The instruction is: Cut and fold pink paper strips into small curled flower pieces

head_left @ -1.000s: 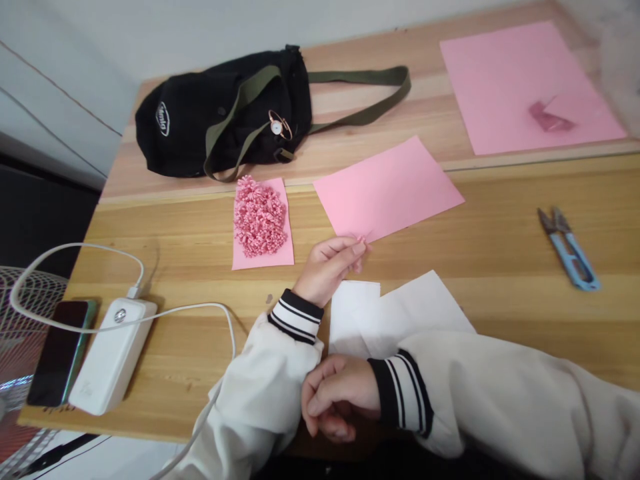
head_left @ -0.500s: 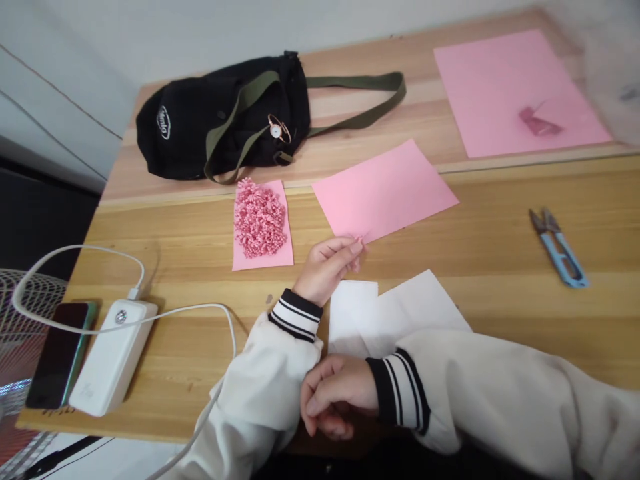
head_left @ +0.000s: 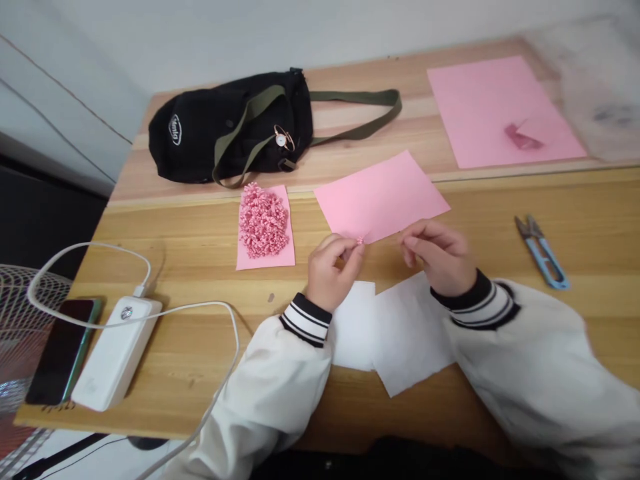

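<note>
My left hand pinches a small pink beaded flower between thumb and forefinger, just below the front edge of a pink sheet. To its right, my right hand is closed in a pinch over the sheet's lower right side. Whatever its fingertips hold, if anything, is too fine to make out. A pile of similar pink beaded pieces lies on a small pink card left of my left hand. White paper sheets rest on the table below both hands.
Blue-handled thread snips lie at the right. A black bag with a watch on it is at the back. A larger pink sheet lies back right. At left are a white power bank, its cable and a phone.
My right hand has risen from near my lap at the table's front edge to the right of my left hand. My left hand still pinches the pink flower. The view has shifted slightly.
</note>
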The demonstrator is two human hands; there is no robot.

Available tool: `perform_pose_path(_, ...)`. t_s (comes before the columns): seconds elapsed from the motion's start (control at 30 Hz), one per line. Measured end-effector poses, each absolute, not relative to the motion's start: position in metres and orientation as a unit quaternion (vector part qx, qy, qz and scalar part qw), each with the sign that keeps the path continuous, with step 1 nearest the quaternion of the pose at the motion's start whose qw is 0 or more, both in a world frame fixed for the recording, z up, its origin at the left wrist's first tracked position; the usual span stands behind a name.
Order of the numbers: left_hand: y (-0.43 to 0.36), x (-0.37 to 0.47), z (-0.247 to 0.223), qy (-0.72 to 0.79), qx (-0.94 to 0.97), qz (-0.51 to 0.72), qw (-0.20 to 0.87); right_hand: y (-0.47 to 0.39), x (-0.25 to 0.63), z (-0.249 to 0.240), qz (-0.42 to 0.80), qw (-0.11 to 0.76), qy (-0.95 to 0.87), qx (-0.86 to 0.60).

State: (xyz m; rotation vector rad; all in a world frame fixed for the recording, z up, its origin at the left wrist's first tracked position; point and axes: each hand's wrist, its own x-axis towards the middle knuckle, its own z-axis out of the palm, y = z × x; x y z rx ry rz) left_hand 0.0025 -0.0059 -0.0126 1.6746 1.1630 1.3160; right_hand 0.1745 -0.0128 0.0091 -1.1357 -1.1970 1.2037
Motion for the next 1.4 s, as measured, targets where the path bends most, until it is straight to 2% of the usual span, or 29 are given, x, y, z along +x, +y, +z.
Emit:
perform_pose_path(0.1, -0.005, 0.0, -0.014, 0.458, 0.684, 0.485, 0.294, -0.009, 0.174, -0.008, 0.486, 0.517, -0.498, -0.498)
perform_pose_path(0.5, -0.007, 0.002, -0.018, 0.424, 0.759, 0.405, 0.283, -0.011, 0.172, -0.018, 0.423, 0.436, -0.612, -0.506)
perform_pose_path(1.4, -0.006, 0.002, -0.018, 0.428, 0.779, 0.371, 0.267, -0.012, 0.17, -0.022, 0.449, 0.431, -0.602, -0.5)
